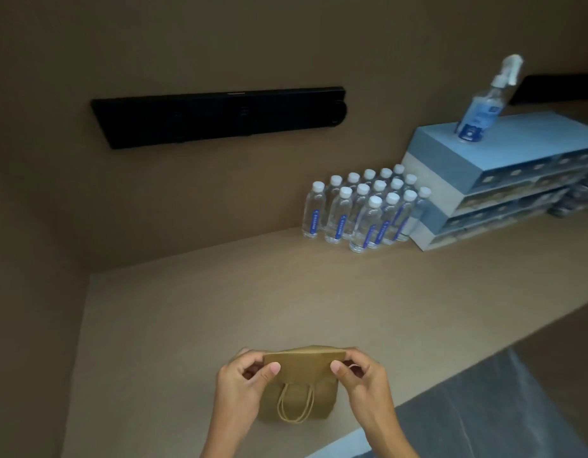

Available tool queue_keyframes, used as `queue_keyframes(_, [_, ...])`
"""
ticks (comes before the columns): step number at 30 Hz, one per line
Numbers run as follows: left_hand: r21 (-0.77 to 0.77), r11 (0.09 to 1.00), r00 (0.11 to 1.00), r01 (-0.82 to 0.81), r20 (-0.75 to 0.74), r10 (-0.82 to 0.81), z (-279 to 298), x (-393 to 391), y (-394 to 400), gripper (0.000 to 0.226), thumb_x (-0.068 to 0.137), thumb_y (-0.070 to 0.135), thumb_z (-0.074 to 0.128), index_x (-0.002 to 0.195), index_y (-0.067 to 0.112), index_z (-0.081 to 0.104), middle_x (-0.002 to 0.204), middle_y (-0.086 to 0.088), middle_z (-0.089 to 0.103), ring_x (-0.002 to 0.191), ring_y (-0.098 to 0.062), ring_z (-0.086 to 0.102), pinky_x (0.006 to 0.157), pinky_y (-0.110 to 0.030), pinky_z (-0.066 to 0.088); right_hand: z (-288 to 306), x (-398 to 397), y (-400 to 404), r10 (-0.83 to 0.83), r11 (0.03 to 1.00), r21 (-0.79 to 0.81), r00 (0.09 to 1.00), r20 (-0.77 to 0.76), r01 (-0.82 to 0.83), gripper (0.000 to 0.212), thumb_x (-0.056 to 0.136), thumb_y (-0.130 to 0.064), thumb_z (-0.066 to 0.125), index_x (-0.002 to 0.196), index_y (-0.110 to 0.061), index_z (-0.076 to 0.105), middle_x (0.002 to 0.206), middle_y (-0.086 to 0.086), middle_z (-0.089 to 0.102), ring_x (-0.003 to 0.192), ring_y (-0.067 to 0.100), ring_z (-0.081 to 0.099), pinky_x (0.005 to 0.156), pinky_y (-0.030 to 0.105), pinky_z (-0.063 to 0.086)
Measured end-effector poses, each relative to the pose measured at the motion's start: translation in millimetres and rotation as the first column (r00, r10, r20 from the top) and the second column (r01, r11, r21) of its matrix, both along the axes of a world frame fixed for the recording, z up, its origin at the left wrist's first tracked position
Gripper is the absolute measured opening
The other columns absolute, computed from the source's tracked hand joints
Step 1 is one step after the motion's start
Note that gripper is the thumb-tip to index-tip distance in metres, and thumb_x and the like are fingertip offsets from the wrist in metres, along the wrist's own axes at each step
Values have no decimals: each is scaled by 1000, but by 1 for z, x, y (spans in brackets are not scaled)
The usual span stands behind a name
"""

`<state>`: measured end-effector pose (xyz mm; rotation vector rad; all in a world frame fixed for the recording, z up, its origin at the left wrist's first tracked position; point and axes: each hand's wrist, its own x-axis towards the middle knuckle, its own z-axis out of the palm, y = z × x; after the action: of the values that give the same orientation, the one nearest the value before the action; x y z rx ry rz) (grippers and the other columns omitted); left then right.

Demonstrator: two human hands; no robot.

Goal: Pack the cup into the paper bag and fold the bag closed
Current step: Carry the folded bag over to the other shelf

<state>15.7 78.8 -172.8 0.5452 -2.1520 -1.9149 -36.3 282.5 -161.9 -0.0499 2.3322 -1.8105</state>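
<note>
A brown paper bag [302,368] stands on the tan counter [187,319] near its front edge, its top folded over toward me. A twisted paper handle [294,403] hangs down its front face. My left hand [243,378] pinches the left end of the folded top between thumb and fingers. My right hand [362,375] pinches the right end the same way. No cup is visible; the inside of the bag is hidden.
Several small water bottles [365,209] stand in a cluster at the back right of the counter. Beside them is a stack of blue and white boxes [497,180] with a spray bottle [484,104] on top. A black bar [220,117] is mounted on the wall.
</note>
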Motion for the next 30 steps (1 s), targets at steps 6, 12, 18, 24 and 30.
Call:
queue_keyframes(6, [12, 970, 968, 244, -59, -243, 28, -32, 95, 4, 60, 20, 78, 63, 22, 76, 63, -1, 60, 56, -7, 50, 53, -20, 40, 21, 19, 103, -277, 960, -72, 956, -98, 270, 6, 78, -6, 72, 73, -9, 71, 72, 10, 64, 74, 31, 56, 72, 40, 45])
queue_keyframes(12, [-23, 851, 847, 525, -87, -525, 41, -75, 245, 22, 70, 1, 83, 67, 22, 79, 65, -5, 63, 58, -11, 56, 55, -27, 45, 34, 39, 245, -523, 851, -118, 845, -108, 512, 27, 75, 6, 70, 64, -19, 70, 72, 8, 57, 77, 24, 52, 72, 31, 41])
queue_keyframes(18, [-27, 663, 656, 748, -121, -745, 51, -100, 410, 29, 75, -14, 71, 68, 13, 79, 71, -17, 64, 57, -6, 59, 49, -20, 49, 38, 68, 382, -758, 652, -144, 642, -111, 745, 17, 75, 6, 70, 67, -8, 70, 72, 4, 59, 72, 23, 52, 69, 32, 40])
queue_keyframes(24, [-68, 416, 406, 907, -120, -906, 51, -122, 543, 26, 77, -8, 72, 76, 17, 79, 74, -5, 64, 59, -7, 56, 52, -18, 47, 39, 85, 482, -910, 413, -152, 401, -104, 898, 16, 76, 7, 69, 67, -7, 69, 69, 5, 58, 70, 24, 52, 68, 33, 39])
queue_keyframes(30, [-58, 310, 302, 949, -116, -946, 48, -168, 659, 30, 75, -8, 74, 72, 21, 79, 81, -13, 67, 62, -9, 60, 56, -23, 51, 40, 57, 575, -955, 288, -121, 276, -106, 950, 27, 75, 9, 69, 62, -15, 68, 68, 1, 58, 69, 20, 53, 66, 27, 40])
